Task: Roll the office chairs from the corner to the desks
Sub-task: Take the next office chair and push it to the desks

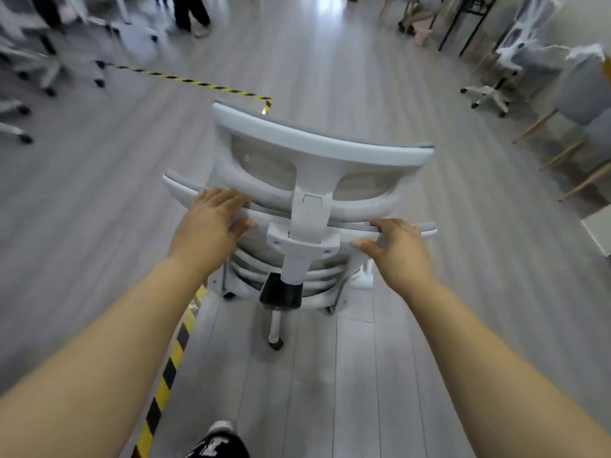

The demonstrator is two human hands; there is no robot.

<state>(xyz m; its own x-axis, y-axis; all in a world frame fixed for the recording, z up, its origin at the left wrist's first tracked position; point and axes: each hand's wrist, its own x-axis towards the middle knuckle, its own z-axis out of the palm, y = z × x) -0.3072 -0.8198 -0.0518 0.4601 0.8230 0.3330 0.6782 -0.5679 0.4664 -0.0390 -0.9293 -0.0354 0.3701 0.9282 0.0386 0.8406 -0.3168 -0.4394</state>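
Two hands on one white office chair [307, 200], mid-floor on grey planks [429, 325], well apart from the other chairs; chair's back faces the camera, seat points away down the room; column upright, top rail of the backrest [185, 185] runs left to right, left end a bit farther off; headrest [317, 143] above it, same long axis; one base leg with caster [276, 342] points back at the camera; left hand [211, 219] clamped on the rail left of the headrest stem, fingers over the top, thumb on the rear face; right hand [396, 249] clamped on the rail right of the stem, fingers curled over, thumb under; hands apart, stem between them; yellow-black hazard tape [172, 358] on the floor passes under the chair's left side; shoe [221, 428] at bottom edge; blurred white chairs far left [33, 71], one at right [496, 90]; grey wooden-legged chairs [582, 94] along the right; a person's legs [190, 11] at top.
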